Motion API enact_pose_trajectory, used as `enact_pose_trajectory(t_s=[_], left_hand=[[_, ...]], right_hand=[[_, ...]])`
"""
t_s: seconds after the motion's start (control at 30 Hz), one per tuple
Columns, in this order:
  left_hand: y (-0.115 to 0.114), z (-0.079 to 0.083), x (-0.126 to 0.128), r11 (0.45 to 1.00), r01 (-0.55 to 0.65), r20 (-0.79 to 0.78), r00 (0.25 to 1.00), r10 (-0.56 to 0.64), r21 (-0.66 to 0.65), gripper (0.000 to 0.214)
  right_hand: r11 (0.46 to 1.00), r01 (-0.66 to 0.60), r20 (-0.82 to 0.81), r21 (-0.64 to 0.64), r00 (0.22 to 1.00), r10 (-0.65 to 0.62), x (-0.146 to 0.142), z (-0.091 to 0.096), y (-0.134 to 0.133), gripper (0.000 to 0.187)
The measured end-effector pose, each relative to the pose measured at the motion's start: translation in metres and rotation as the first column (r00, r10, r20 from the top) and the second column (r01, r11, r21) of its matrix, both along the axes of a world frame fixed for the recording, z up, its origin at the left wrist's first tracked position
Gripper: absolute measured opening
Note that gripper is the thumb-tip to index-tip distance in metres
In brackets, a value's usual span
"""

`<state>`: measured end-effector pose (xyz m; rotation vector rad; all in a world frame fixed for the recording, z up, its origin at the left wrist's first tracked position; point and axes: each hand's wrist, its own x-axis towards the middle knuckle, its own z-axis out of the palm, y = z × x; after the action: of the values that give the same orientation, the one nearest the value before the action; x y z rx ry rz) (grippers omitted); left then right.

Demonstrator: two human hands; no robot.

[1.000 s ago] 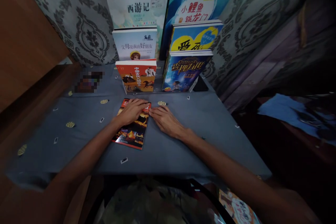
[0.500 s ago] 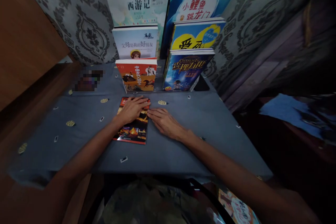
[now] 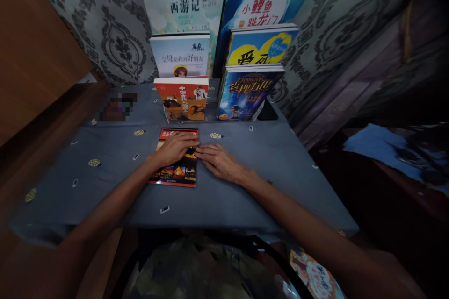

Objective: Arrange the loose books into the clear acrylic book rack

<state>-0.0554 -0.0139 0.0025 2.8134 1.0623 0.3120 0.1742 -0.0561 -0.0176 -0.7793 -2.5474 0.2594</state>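
A thin red and orange book point(image 3: 177, 173) lies flat on the grey-blue tablecloth point(image 3: 245, 187), its top toward the wall. My left hand point(image 3: 174, 147) rests palm down on the book's upper half, fingers stretched out together. My right hand point(image 3: 218, 161) lies flat on the cloth just right of the book, fingers spread, fingertips touching the book's right edge. Neither hand grips anything.
Several books stand in stepped rows at the back of the table: a red one point(image 3: 182, 100) and a dark blue one point(image 3: 245, 93) in front, taller ones behind. Patterned curtain point(image 3: 112, 32) lines the wall. Wooden furniture point(image 3: 31, 56) at left, a dark bench with blue cloth point(image 3: 382, 149) at right.
The book has turned from a slant to lie squarer with the table edge and sits slightly farther from me. Both hands stayed on and beside it.
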Motion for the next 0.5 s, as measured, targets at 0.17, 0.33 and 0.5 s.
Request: enact_pose_trajectory(t_s=[0.17,0.33,0.5], left_hand=[[-0.008,-0.002,-0.001,1.0,-0.002,-0.017,1.0,0.002,0.004,0.05],[-0.007,0.002,0.007,0.994,-0.102,-0.069,0.992,0.104,0.035,0.051],[0.002,0.004,0.012,0.985,-0.165,-0.078,0.982,0.169,0.054,0.051]], right_hand=[[1.0,-0.004,-0.001,0.011,1.0,0.004,0.0,-0.002,0.001,0.036],[0.999,0.017,-0.004,0.033,1.0,-0.017,-0.001,-0.005,0.002,0.038],[0.999,0.036,0.007,0.027,0.999,-0.036,-0.001,-0.003,0.003,0.04]])
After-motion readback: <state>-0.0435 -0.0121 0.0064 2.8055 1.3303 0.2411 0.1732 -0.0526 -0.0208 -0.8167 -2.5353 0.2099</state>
